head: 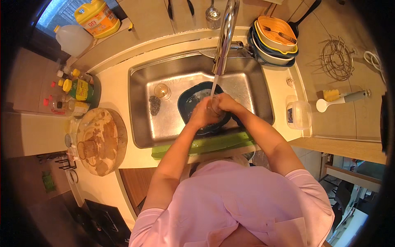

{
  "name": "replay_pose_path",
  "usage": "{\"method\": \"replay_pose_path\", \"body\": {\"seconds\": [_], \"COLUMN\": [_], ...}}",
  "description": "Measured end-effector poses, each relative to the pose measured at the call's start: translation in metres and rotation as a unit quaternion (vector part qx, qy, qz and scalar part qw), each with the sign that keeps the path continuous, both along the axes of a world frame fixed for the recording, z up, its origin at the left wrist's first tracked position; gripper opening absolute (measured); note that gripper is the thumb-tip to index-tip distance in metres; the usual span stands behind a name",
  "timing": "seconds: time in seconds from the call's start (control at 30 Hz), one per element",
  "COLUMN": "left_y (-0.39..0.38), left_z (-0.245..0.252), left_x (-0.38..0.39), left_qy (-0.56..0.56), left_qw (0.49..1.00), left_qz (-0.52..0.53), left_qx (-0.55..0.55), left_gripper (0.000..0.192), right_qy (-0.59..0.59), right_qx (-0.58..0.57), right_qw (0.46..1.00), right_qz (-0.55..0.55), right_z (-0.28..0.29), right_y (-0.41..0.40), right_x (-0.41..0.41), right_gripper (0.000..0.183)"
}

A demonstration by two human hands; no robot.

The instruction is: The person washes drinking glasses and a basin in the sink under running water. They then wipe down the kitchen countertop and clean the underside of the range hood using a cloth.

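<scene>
Over a dark teal plastic basin in the steel sink, my left hand wraps around what looks like a clear drinking glass. My right hand meets it from the other side, its fingers at the glass and partly hidden. Water runs from the chrome faucet onto the glass and hands. Some water with suds lies in the basin. To the left, another clear glass stands on the sink floor beside a grey scouring pad.
A green cloth lies along the sink's front edge. At left, a round wooden chopping board carries a glass, near several bottles. Stacked colanders and basins stand back right, above a clear plastic container.
</scene>
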State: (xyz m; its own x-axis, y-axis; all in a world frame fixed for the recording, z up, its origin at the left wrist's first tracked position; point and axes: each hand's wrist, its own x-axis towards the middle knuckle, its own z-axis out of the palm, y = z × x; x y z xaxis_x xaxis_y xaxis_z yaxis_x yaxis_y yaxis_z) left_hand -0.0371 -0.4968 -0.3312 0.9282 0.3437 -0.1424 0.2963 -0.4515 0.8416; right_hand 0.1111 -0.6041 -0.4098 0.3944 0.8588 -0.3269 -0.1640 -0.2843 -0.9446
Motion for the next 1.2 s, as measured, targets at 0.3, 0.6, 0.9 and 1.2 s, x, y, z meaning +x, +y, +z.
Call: {"method": "replay_pose_path", "body": {"seconds": [0.3, 0.6, 0.9, 1.2], "left_y": [-0.002, 0.004, -0.002, 0.024], "left_z": [-0.009, -0.023, -0.020, -0.038], "left_x": [0.010, 0.010, 0.017, -0.031], "left_qy": [-0.109, 0.005, 0.103, 0.196], "left_qw": [0.979, 0.893, 0.698, 0.742], "left_qz": [0.001, 0.205, 0.197, 0.042], "left_qx": [-0.169, -0.400, -0.680, -0.640], "left_gripper": [0.093, 0.066, 0.057, 0.063], "right_qy": [0.006, 0.424, 0.407, 0.407], "right_qx": [-0.105, 0.075, -0.043, -0.176], "right_qw": [0.994, 0.895, 0.901, 0.893], "right_qz": [0.023, -0.117, -0.142, -0.076], "right_z": [0.017, 0.024, 0.023, 0.000], "right_y": [0.026, 0.005, 0.004, -0.006], "right_x": [0.002, -0.040, -0.042, -0.030], "right_gripper": [0.030, 0.060, 0.055, 0.058]}}
